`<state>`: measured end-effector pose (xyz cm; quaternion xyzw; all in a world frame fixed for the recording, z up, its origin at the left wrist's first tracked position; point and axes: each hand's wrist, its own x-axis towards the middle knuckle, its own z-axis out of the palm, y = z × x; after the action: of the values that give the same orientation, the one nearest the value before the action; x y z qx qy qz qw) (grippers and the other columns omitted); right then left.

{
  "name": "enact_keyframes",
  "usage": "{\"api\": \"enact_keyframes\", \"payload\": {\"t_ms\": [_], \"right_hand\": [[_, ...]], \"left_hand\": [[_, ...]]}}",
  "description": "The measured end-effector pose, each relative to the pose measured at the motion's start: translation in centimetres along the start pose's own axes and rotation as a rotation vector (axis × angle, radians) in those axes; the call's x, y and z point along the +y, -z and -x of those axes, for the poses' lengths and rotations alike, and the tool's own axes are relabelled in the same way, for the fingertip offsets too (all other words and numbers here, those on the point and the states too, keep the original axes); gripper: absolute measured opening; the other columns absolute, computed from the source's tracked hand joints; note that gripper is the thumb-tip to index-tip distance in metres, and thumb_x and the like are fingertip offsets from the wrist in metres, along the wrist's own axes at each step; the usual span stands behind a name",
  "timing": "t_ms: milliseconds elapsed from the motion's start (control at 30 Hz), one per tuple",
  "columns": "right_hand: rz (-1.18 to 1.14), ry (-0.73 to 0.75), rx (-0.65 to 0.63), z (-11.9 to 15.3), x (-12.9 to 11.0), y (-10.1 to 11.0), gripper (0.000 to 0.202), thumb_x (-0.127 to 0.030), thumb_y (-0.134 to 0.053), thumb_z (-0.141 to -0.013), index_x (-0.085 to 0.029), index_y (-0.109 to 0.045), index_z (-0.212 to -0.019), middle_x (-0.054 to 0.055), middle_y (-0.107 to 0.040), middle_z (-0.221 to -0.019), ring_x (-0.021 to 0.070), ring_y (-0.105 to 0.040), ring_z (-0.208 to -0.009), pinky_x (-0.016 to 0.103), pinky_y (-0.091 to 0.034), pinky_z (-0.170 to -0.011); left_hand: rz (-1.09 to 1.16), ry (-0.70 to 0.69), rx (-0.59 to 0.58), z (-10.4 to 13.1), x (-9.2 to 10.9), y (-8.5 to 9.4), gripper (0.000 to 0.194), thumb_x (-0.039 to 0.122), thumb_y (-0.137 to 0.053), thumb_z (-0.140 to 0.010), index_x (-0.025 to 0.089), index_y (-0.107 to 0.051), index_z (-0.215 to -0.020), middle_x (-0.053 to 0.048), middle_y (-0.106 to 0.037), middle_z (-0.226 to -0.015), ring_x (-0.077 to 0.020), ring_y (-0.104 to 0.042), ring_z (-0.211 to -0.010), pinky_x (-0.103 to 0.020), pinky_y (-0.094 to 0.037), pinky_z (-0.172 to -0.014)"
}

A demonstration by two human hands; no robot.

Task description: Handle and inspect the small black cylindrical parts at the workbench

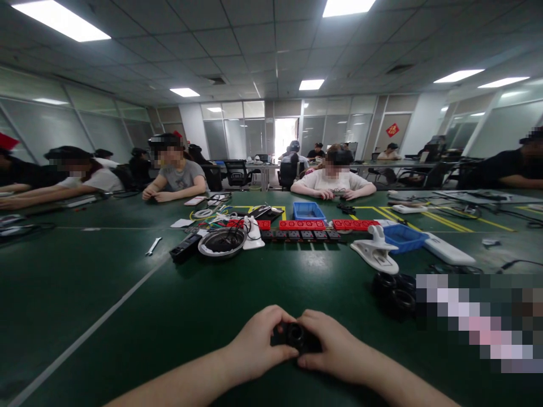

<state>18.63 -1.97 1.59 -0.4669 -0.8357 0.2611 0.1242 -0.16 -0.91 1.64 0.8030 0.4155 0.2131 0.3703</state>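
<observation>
A small black part [296, 334] with a round ring-shaped opening on top is held between both hands, low in the middle of the view. My left hand [263, 342] grips its left side, thumb and fingers closed round it. On the other side my right hand [326, 341] closes on the part's right end. The fingertips of the two hands nearly meet at the ring. Below the hands lies the green table [203, 316]. The underside of the part is hidden.
Ahead are a metal bowl [223, 243], red socket strips [301, 225], a blue tray [309, 211], a white clamp [375, 249] and another blue tray [403, 238]. Black rings [394, 291] lie to the right, a wrench [153, 246] to the left. People sit across the table.
</observation>
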Motion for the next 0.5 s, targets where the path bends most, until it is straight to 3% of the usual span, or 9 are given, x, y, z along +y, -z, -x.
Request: {"api": "enact_keyframes", "payload": {"t_ms": [67, 200, 367, 500], "right_hand": [[-0.032, 0.015, -0.055, 0.07, 0.45, 0.45, 0.027, -0.025, -0.072, -0.062, -0.018, -0.061, -0.085, 0.000, -0.055, -0.083, 0.0169, -0.051, -0.078, 0.024, -0.037, -0.066], [-0.080, 0.045, -0.084, 0.16, 0.67, 0.80, 0.034, -0.025, -0.077, -0.056, -0.018, -0.061, -0.084, -0.001, -0.054, -0.083, 0.0170, -0.049, -0.080, 0.024, -0.035, -0.067], [-0.115, 0.073, -0.116, 0.02, 0.60, 0.82, 0.034, -0.022, -0.077, -0.057, -0.019, -0.063, -0.088, -0.002, -0.055, -0.084, 0.0168, -0.049, -0.082, 0.024, -0.034, -0.069], [-0.077, -0.004, -0.072, -0.18, 0.76, 0.20, 0.033, -0.023, -0.080, -0.052, -0.018, -0.062, -0.079, -0.002, -0.054, -0.080, 0.0162, -0.049, -0.078, 0.023, -0.033, -0.065]], "left_hand": [[0.016, -0.015, -0.058, 0.04, 0.13, 0.32, 0.033, 0.014, -0.072, -0.062, 0.018, -0.060, -0.092, 0.001, -0.053, -0.086, -0.0153, -0.051, -0.078, -0.022, -0.039, -0.065], [0.045, -0.067, -0.140, 0.29, 0.14, 0.61, 0.036, 0.015, -0.073, -0.062, 0.020, -0.060, -0.096, 0.001, -0.054, -0.090, -0.0155, -0.052, -0.080, -0.022, -0.040, -0.067], [0.027, -0.102, -0.117, 0.54, -0.16, 0.37, 0.038, 0.014, -0.072, -0.062, 0.021, -0.060, -0.098, 0.001, -0.055, -0.091, -0.0153, -0.052, -0.081, -0.022, -0.040, -0.068], [0.040, -0.106, -0.088, 0.52, -0.30, -0.03, 0.037, 0.016, -0.074, -0.061, 0.020, -0.061, -0.095, 0.001, -0.056, -0.089, -0.0155, -0.052, -0.080, -0.022, -0.040, -0.068]]}}
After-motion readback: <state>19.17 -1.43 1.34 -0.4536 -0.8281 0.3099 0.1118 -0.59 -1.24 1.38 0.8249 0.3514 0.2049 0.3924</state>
